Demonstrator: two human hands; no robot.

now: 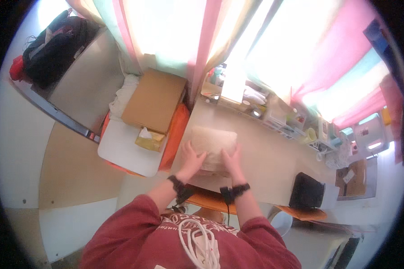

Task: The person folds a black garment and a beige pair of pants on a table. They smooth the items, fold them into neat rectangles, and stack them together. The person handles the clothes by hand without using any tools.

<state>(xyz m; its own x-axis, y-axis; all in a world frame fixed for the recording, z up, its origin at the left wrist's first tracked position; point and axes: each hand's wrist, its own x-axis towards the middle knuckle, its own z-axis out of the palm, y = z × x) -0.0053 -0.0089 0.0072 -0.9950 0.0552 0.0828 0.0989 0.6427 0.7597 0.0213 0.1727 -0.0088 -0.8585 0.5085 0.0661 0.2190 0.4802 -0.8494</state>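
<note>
A pale, folded bundle (pixel 214 139), which looks like cloth, lies on the light-coloured tabletop (pixel 269 144) in front of me. My left hand (pixel 192 160) holds its left side, thumb on top and fingers spread along the edge. On the opposite side my right hand (pixel 233 161) grips it the same way. The edge nearest me looks layered and slightly rumpled. Black bands with small devices circle both wrists. What lies beneath the bundle is hidden.
To the left, a white-topped stand (pixel 128 151) holds a cardboard box (pixel 155 101) and a yellow tissue pack (pixel 149 139). Containers in a white rack (pixel 282 129) line the table's back edge. A black flat object (pixel 306 191) stands at right. An orange-edged drawer (pixel 208 199) sits below the front edge.
</note>
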